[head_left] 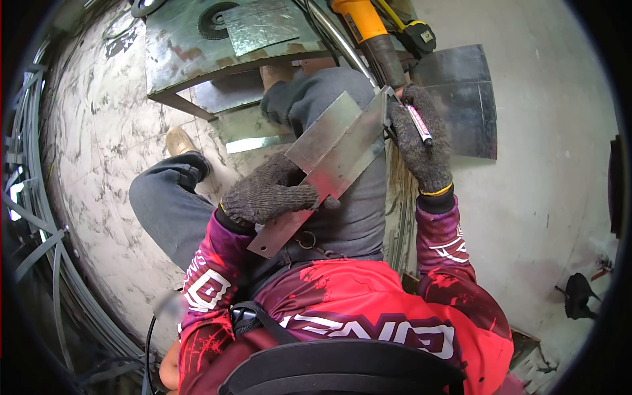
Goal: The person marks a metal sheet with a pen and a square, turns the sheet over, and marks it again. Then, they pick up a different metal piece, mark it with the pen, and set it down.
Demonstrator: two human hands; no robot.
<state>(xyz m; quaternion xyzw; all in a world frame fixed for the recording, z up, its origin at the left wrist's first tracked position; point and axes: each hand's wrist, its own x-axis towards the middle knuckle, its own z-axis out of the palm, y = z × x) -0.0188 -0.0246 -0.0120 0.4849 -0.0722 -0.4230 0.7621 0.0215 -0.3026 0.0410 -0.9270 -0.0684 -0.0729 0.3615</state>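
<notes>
My left hand (270, 192), in a dark grey knit glove, is closed round a long flat metal strip (280, 234) with a small hole in its lower end. A rectangular piece of sheet metal (326, 131) lies along the strip's upper part, over my thigh. At the strip's far end, my gloved right hand (421, 141) is closed with a white and red marker pen (419, 124) in it, dark end toward me. Its fingers are by a metal end piece (388, 108); whether they grip that too is partly hidden.
A metal work table (178, 66) ahead carries a grinding disc (217, 21) and a sheet offcut (262, 27). An orange power tool (368, 39) and a yellow tape measure (418, 36) lie right of it. A bent metal sheet (461, 99) rests at right. Long metal strips (33, 164) line the left.
</notes>
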